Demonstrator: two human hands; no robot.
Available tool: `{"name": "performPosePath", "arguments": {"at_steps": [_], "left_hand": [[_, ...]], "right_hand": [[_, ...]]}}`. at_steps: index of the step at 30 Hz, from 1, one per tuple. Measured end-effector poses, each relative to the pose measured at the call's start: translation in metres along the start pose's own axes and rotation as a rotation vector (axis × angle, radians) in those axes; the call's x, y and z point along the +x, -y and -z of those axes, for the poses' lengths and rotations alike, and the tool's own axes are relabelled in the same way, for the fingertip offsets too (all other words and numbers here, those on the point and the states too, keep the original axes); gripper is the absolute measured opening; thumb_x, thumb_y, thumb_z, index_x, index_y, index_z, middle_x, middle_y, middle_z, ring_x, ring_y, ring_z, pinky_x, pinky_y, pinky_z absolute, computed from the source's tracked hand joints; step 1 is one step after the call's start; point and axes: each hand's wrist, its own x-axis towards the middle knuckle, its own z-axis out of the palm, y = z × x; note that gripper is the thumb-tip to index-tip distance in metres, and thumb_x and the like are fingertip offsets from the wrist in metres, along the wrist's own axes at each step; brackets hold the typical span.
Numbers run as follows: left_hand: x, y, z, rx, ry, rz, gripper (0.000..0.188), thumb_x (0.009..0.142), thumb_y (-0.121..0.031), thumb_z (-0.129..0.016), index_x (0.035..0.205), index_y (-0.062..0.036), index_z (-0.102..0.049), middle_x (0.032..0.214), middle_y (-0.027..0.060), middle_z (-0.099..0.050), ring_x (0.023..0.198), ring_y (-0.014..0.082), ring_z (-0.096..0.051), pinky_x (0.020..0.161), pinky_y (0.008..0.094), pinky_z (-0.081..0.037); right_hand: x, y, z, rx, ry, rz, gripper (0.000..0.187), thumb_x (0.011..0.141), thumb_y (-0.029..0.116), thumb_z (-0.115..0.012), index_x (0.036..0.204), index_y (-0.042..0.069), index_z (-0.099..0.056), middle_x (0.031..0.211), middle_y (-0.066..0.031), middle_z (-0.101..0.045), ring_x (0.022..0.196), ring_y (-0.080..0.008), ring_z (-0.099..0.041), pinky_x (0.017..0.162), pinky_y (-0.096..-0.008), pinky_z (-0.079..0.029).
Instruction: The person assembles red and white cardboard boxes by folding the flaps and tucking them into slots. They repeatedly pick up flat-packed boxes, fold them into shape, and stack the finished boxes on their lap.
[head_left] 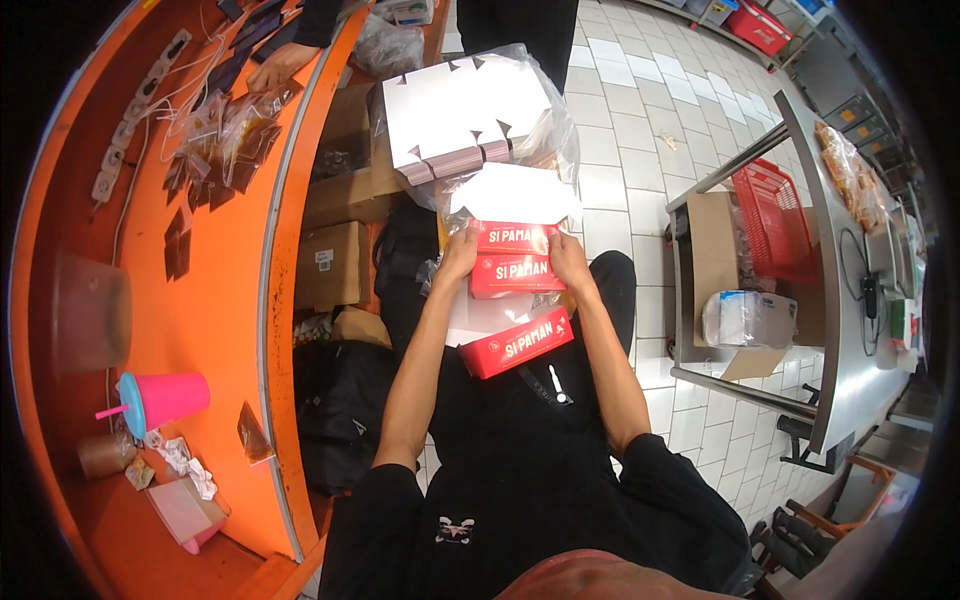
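Note:
A red-and-white cardboard box (512, 193) with its white flap raised is gripped at both ends of its red side panel. My left hand (459, 256) is closed on the left end, and my right hand (571, 262) on the right end; some fingertips are hidden behind the card. Just nearer to me sits a second red box (517, 276), close against the held one. A third box (520, 343), white inside with a red front, rests tilted over my lap. Beyond my hands lies a thick stack of flat white box blanks (465, 108) in clear plastic.
An orange counter (215, 330) on the left bears a pink cup (170, 400), brown sachets (225, 145) and a power strip (125, 130). Another person's hand (282, 68) reaches over its far end. Cartons (332, 265) stand beneath. A metal table (850, 370) and a red basket (775, 220) are at right.

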Motion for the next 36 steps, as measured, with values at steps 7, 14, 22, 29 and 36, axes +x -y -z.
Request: {"name": "performPosePath", "arguments": {"at_steps": [7, 14, 22, 29, 36], "left_hand": [[-0.021, -0.012, 0.017, -0.392, 0.144, 0.174, 0.072, 0.104, -0.062, -0.040, 0.126, 0.0019, -0.065, 0.105, 0.0115, -0.072, 0.092, 0.0215, -0.068, 0.078, 0.0357, -0.052], [-0.031, -0.025, 0.023, -0.280, 0.078, 0.139, 0.087, 0.098, -0.075, -0.037, 0.122, 0.0020, -0.069, 0.104, 0.0152, -0.071, 0.093, 0.0230, -0.066, 0.078, 0.0352, -0.051], [-0.034, -0.005, 0.023, 0.059, 0.131, 0.132, 0.100, 0.096, -0.080, -0.014, 0.125, -0.0003, -0.068, 0.120, 0.0313, -0.067, 0.124, 0.0473, -0.057, 0.105, 0.0480, -0.042], [-0.055, -0.008, 0.015, 0.145, 0.083, 0.156, 0.102, 0.098, -0.077, -0.011, 0.123, 0.0050, -0.067, 0.122, 0.0347, -0.065, 0.128, 0.0481, -0.055, 0.108, 0.0492, -0.040], [-0.073, -0.006, 0.007, 0.025, -0.016, 0.216, 0.095, 0.103, -0.067, -0.010, 0.120, 0.0071, -0.067, 0.120, 0.0352, -0.065, 0.124, 0.0500, -0.056, 0.106, 0.0501, -0.041]], "right_hand": [[-0.004, 0.010, 0.011, 0.512, -0.069, -0.332, 0.062, 0.101, 0.050, -0.059, 0.135, -0.003, -0.060, 0.120, -0.0154, -0.070, 0.107, -0.0239, -0.067, 0.088, -0.0338, -0.051], [-0.017, 0.029, 0.047, 0.449, 0.060, -0.218, 0.078, 0.097, 0.059, -0.059, 0.139, -0.006, -0.056, 0.118, -0.0168, -0.069, 0.101, -0.0217, -0.066, 0.089, -0.0330, -0.052], [-0.036, 0.046, 0.045, 0.360, 0.162, -0.332, 0.086, 0.099, 0.072, -0.041, 0.138, -0.004, -0.057, 0.132, -0.0183, -0.065, 0.120, -0.0246, -0.060, 0.106, -0.0368, -0.042], [-0.041, 0.011, 0.024, 0.404, 0.227, -0.243, 0.093, 0.100, 0.075, -0.029, 0.142, -0.005, -0.050, 0.137, -0.0211, -0.061, 0.127, -0.0294, -0.057, 0.111, -0.0373, -0.038], [-0.036, 0.009, 0.024, 0.135, 0.293, -0.287, 0.092, 0.102, 0.073, -0.025, 0.143, -0.005, -0.050, 0.141, -0.0244, -0.058, 0.134, -0.0344, -0.053, 0.114, -0.0404, -0.036]]}}
